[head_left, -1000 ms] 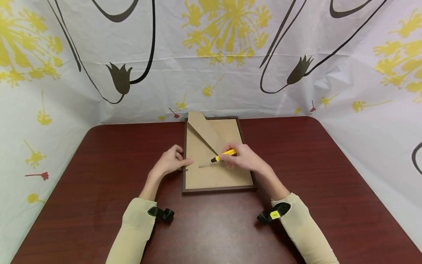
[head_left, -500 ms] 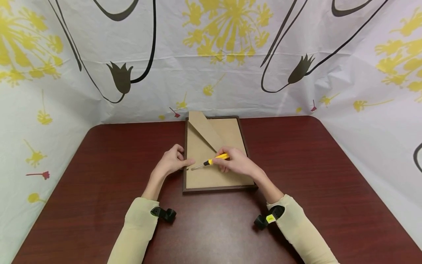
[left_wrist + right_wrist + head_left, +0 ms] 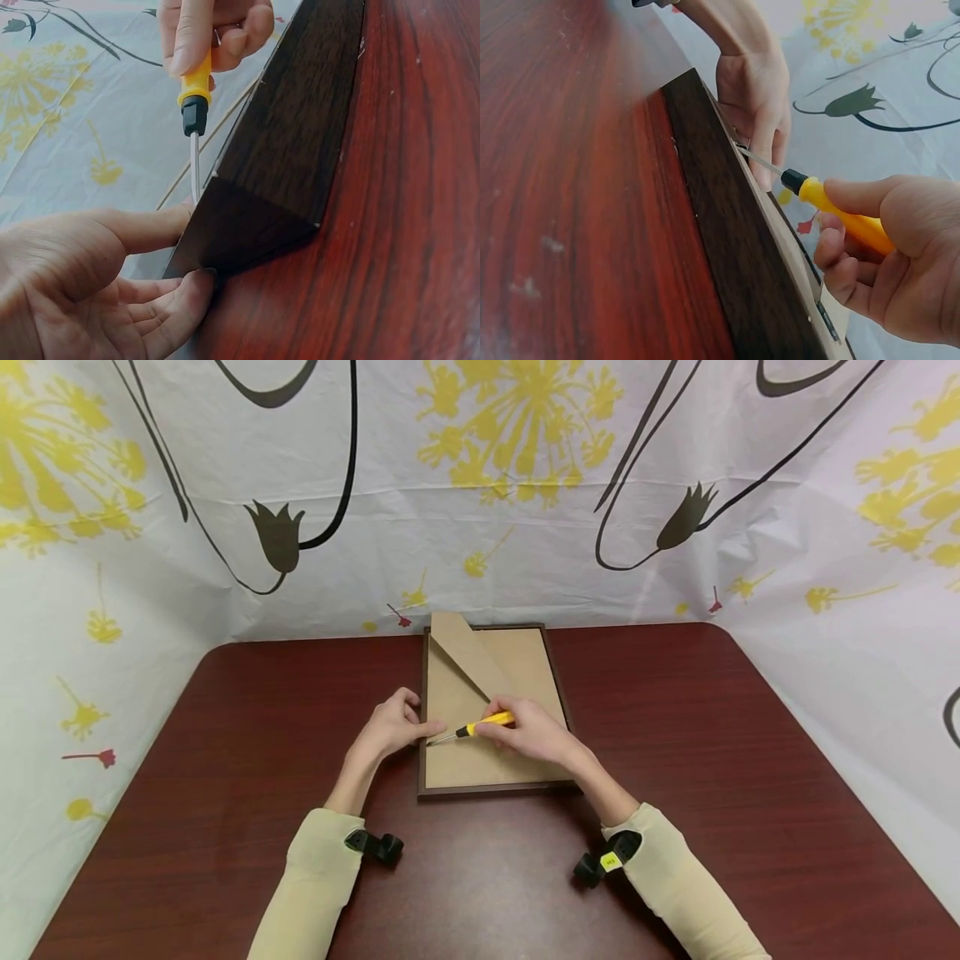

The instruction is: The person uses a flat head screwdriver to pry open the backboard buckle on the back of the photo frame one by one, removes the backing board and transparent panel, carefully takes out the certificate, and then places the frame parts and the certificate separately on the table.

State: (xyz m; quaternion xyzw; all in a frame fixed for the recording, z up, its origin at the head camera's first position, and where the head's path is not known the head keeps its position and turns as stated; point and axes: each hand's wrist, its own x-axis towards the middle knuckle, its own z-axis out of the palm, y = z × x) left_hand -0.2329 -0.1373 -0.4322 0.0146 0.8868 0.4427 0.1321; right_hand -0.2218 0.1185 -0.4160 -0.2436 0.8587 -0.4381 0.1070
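Note:
A dark brown picture frame (image 3: 487, 792) lies back side up on the table, its tan backing board (image 3: 468, 767) showing. My left hand (image 3: 390, 725) grips the frame's left side, thumb on the backing and fingers against the outer edge, as the left wrist view also shows. In my right hand (image 3: 528, 728) is a yellow and black screwdriver (image 3: 491, 723), pinched by the handle over the board. The screwdriver's tip reaches a small dark tab (image 3: 740, 148) at the frame's inner left edge, close to the left thumb. Whether the tip is under the tab cannot be told.
A folded tan stand flap (image 3: 467, 652) angles across the backing and juts past the frame's top edge. The reddish wood table (image 3: 675, 735) extends on both sides. A patterned white sheet (image 3: 525, 560) hangs behind it.
My right hand has moved left and slightly down, carrying the screwdriver's tip from the middle of the board to the left edge. The left hand stays at the frame's side.

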